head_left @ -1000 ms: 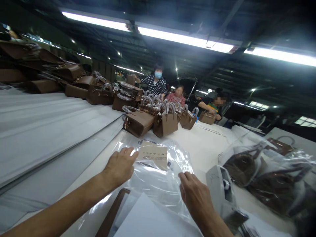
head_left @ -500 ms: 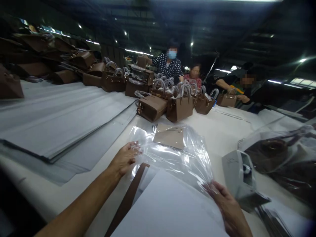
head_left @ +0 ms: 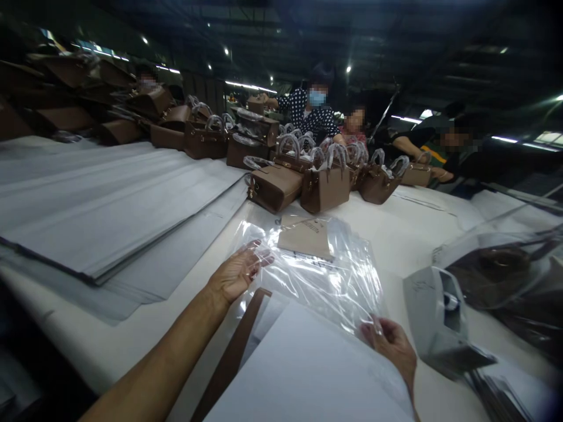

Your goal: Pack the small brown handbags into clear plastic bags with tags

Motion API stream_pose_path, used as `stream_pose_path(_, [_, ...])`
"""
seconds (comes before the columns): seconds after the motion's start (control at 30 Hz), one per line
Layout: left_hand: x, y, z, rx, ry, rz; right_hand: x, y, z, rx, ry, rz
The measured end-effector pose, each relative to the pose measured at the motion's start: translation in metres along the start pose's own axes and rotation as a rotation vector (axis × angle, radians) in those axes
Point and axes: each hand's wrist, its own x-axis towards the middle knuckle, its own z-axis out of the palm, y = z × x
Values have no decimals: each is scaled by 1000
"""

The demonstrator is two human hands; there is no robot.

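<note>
A clear plastic bag (head_left: 308, 280) lies spread over the table in front of me, wrinkled and shiny. My left hand (head_left: 240, 272) grips its left edge, with the film showing over the fingertips. The bag's right edge is pinched between the thumb and fingers of my right hand (head_left: 391, 340). Close to me, a white sheet (head_left: 303, 369) covers most of a flat brown piece (head_left: 235, 346), whose left strip shows. A beige card or pouch (head_left: 303, 235) lies at the bag's far end; whether it is inside or beneath the film I cannot tell.
Brown handbags (head_left: 328, 187) with wrapped handles crowd the table beyond the bag. Wide stacked sheets (head_left: 109, 205) lie at left. A tape dispenser (head_left: 433, 310) stands at right, near plastic-covered brown goods (head_left: 492, 272). Co-workers (head_left: 308, 114) handle bags across the table.
My left hand has moved slightly right and up, its fingers further onto the plastic. My right hand has risen a little with its edge of the bag. The view has shifted slightly.
</note>
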Motion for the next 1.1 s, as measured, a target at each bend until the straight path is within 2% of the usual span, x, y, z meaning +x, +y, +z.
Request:
stream_pose_path(0.1, [2,-4,2,57,-5,37,-4,-10,2,-203,-52,-87])
stream_pose_path(0.23, [6,-11,-7,233,11,68,-8,-24,-4,-340,-85,-181])
stream_pose_path(0.4, [5,-5,-18,319,50,95,-14,-33,-12,-464,-41,-127])
stream_pose_path(0.5, [5,-4,-13,301,56,164,-17,-34,-11,-431,-59,-72])
stream_pose_path(0.6, [6,-10,-5,354,87,314,-16,-33,-8,-390,-81,-59])
stream_pose_path(0.77, [-1,-21,-1,657,142,530,-11,-41,-9,-145,-193,-69])
stream_pose_path(0.83, [-9,-19,0,772,146,563,-12,-46,-13,-31,-226,-26])
stream_pose_path(0.93, [-22,-14,3,885,90,572,-22,-51,-22,-52,-250,-5])
stream_pose_path(1.0, [-33,-9,7,924,29,575,-32,-52,-29,-81,-215,-81])
stream_pose_path(1.1, [-53,-3,14,981,-87,624,-51,-49,-38,-24,-127,-275])
